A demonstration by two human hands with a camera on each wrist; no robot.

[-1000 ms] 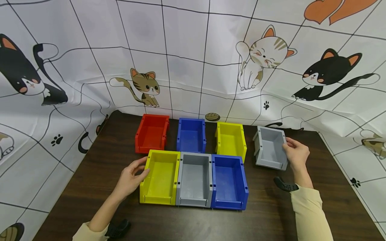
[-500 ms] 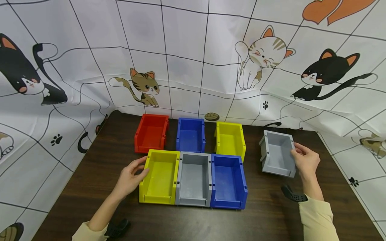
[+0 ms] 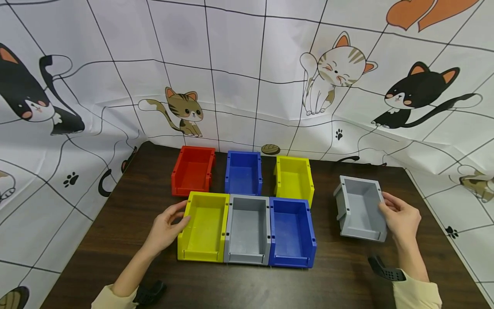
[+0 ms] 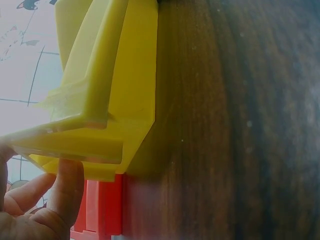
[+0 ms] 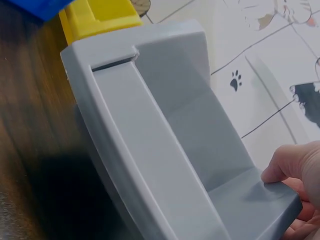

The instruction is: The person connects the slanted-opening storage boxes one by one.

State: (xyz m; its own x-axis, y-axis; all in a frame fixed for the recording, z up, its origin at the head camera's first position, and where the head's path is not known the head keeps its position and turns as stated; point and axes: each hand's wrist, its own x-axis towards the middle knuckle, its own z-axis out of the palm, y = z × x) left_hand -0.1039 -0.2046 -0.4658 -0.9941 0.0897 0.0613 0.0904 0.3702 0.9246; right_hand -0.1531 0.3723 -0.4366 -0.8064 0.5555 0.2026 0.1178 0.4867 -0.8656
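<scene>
My right hand [image 3: 402,216] pinches the right wall of a grey storage bin [image 3: 362,208], thumb inside and fingers outside. In the right wrist view that grey bin [image 5: 145,140] fills the middle, tilted, with a dark shadow under it. My left hand [image 3: 164,227] holds the left wall of a yellow bin [image 3: 204,227] at the left end of a front row. In the left wrist view thumb and fingers [image 4: 67,195] meet that yellow bin's [image 4: 135,75] rim. A second grey bin [image 3: 248,231] and a blue bin [image 3: 291,231] stand side by side against it.
Behind the front row stand a red bin [image 3: 193,169], another blue bin [image 3: 243,174] and another yellow bin [image 3: 294,178], spaced apart. The dark wooden table [image 3: 247,285] meets a white cat-printed curtain [image 3: 235,94] at its back edge.
My right hand has brought the grey bin to the right and nearer to me, away from the back row. The left hand stays on the front yellow bin.
</scene>
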